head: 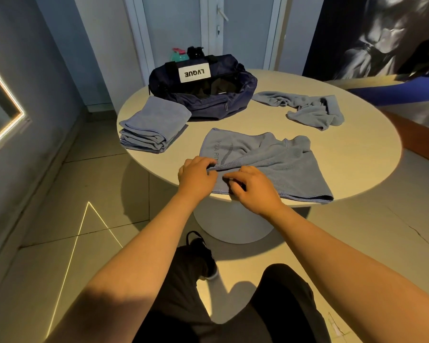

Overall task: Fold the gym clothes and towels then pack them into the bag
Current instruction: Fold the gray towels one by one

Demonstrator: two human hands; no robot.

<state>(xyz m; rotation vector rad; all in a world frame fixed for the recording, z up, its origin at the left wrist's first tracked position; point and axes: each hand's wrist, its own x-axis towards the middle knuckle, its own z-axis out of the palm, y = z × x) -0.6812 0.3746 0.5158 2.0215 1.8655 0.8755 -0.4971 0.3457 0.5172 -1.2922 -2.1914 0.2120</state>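
Pinching a fold at near edge of blue towel point(278, 164) with left hand point(197, 174) and right hand point(252, 188), both curled, at front of table point(357, 157). Soft, light, floppy by the look; best gripped at hemmed corners to keep folds square.

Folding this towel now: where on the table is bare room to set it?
Widest bare patch: right side of the table, between the crumpled towel, the held towel and the rim. Narrower strip before the bag. Crowded left: folded stack beside bag.
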